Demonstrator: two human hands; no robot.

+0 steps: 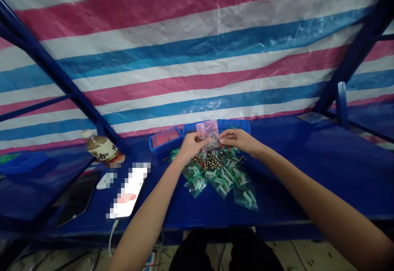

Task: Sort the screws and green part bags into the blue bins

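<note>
A small pink plastic bag (pixel 207 129) is held up between my two hands, above a pile of parts. My left hand (pixel 192 145) pinches its left side, thumb lying across the front. At its right edge, the fingers of my right hand (pixel 236 138) are pressed together on the bag. Small pale pieces show through its lower part, too small to make out. Below my hands lie loose brass-coloured metal parts (pixel 213 161). Around them spread several green clear bags (pixel 224 180) with white and metal pieces inside.
Blue trays stand behind the pile; the left tray (pixel 166 139) has pink bags. On the blue table (pixel 286 148) at left are a drink bottle (pixel 103 148), a lit phone (pixel 131 191) with a cable, a white case (pixel 106 180) and a dark device (pixel 79 197). Striped sheeting hangs behind.
</note>
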